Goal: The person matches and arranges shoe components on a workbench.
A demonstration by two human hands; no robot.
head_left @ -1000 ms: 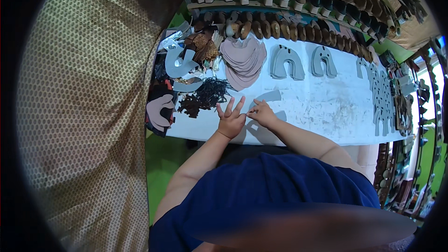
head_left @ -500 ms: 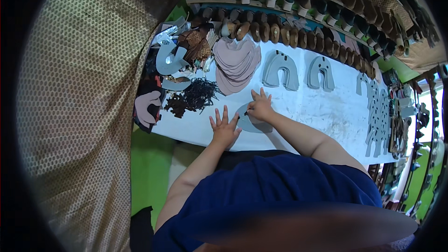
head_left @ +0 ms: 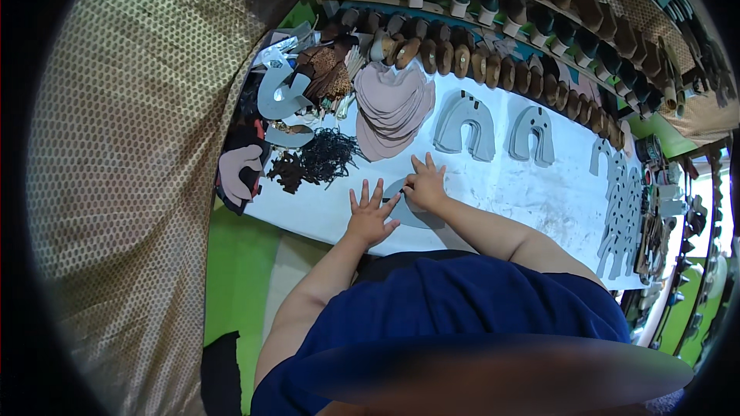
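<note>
A grey curved flat piece [head_left: 416,217] lies on the white table in front of me, partly hidden by my hands. My left hand [head_left: 371,219] rests at its left side with fingers spread, the index fingertip at a dark mark on the piece. Over its upper edge, my right hand [head_left: 426,187] pinches thumb and index finger on a small dark piece, its other fingers stretched out. The small piece is too tiny to make out well. Further back lie two stacks of grey arch-shaped pieces, one left [head_left: 453,127] and one right [head_left: 521,139], with small dark strips on them.
Behind my left hand are a tangle of dark strips [head_left: 327,156], brown scraps [head_left: 287,172] and a pile of pale pink pieces [head_left: 385,119]. Shoe lasts [head_left: 462,59] line the table's back. Grey pieces with dark spots [head_left: 620,212] lie at the right. A patterned curtain [head_left: 139,185] hangs left.
My right hand has shifted slightly left and down, closer to the left hand. The left index fingertip now lies nearer the right hand's pinch. The whole view has tilted slightly.
</note>
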